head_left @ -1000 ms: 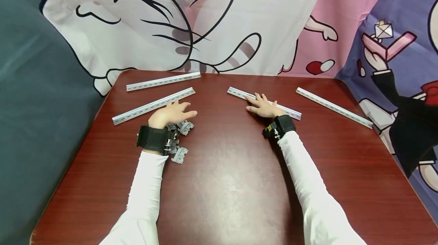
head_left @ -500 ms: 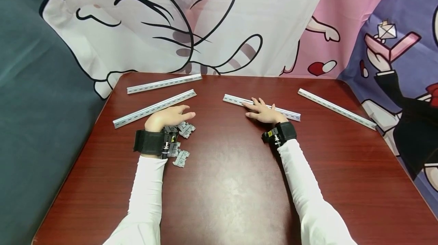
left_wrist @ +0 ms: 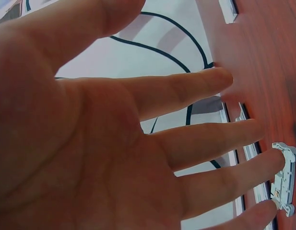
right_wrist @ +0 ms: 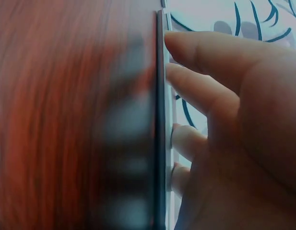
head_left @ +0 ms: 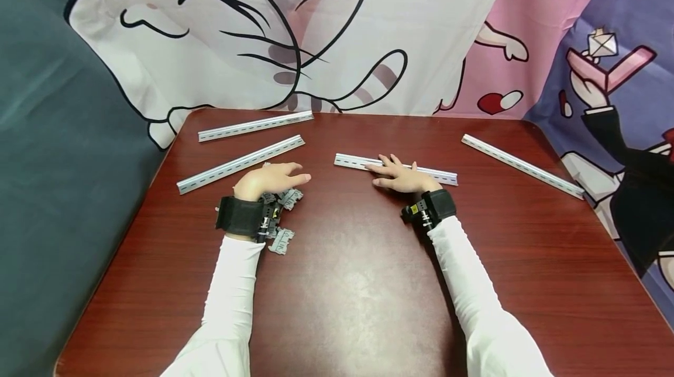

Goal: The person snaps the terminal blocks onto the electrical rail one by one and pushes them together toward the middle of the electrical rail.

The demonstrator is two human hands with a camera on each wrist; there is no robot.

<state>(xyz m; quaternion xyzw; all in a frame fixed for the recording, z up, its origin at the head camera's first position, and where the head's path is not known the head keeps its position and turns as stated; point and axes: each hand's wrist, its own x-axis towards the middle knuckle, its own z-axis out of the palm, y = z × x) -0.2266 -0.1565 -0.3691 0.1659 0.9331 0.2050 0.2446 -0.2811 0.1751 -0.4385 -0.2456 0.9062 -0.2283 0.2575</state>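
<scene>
My right hand (head_left: 402, 178) rests with spread fingers on a slotted metal DIN rail (head_left: 347, 160), which lies almost crosswise on the table. In the right wrist view, the fingertips touch the far side of this rail (right_wrist: 161, 120). My left hand (head_left: 271, 180) is held with fingers straight and apart, just in front of another slotted rail (head_left: 241, 163). Close by its outer fingertips, in the left wrist view, is a grey terminal-block-like plastic piece (left_wrist: 288, 179); contact cannot be told. More such grey pieces (head_left: 281, 241) lie beside the left wrist, partly hidden by its camera.
A third rail (head_left: 255, 126) lies at the back left of the reddish-brown table (head_left: 337, 307). Another rail (head_left: 521, 166) slants along the right side, its near end at the table edge. A printed cloth (head_left: 421, 26) hangs behind the table.
The rail under my right hand has turned to lie more crosswise, its left end coming nearer and further left, the hand moving slightly with it. My left hand has drawn back slightly from its rail.
</scene>
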